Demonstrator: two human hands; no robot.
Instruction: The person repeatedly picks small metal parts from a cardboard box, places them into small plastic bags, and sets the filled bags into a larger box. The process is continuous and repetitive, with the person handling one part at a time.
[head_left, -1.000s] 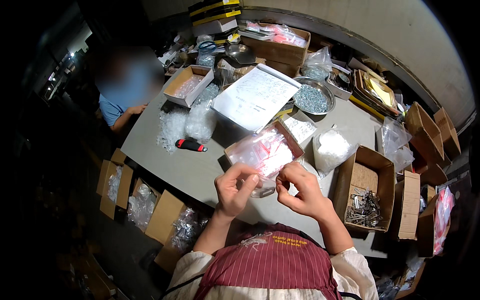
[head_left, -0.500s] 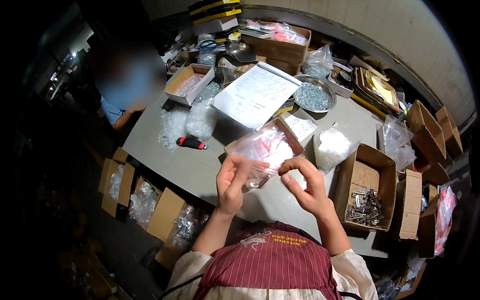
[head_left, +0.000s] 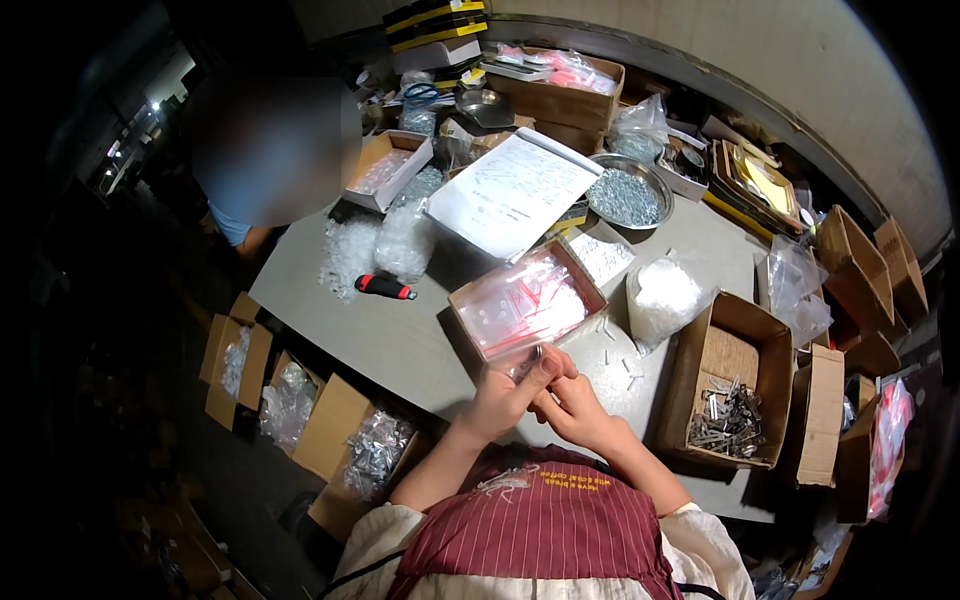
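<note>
Close in front of my apron, my hands meet at the near edge of a shallow cardboard box (head_left: 592, 270). My left hand (head_left: 503, 398) is closed on a small clear plastic bag (head_left: 517, 359), which shows only in part above the fingers. Against it presses my right hand (head_left: 577, 407), its fingers curled; what they pinch is hidden. Flat clear bags with red strips (head_left: 530, 300) fill the box. Several small white pieces (head_left: 626, 364) lie on the table to the right of it.
A red and black cutter (head_left: 385, 288) lies left, near clear plastic parts (head_left: 349, 250). Farther back are a clipboard with paper (head_left: 515, 190) and a metal bowl of screws (head_left: 627, 198). Right stand a white-filled bag (head_left: 664, 300) and a carton of metal parts (head_left: 735, 415). A person (head_left: 240, 225) is at far left.
My hands have come together and drawn nearer to me. The bag stretched between them has moved off the box with my left hand, uncovering the box's contents.
</note>
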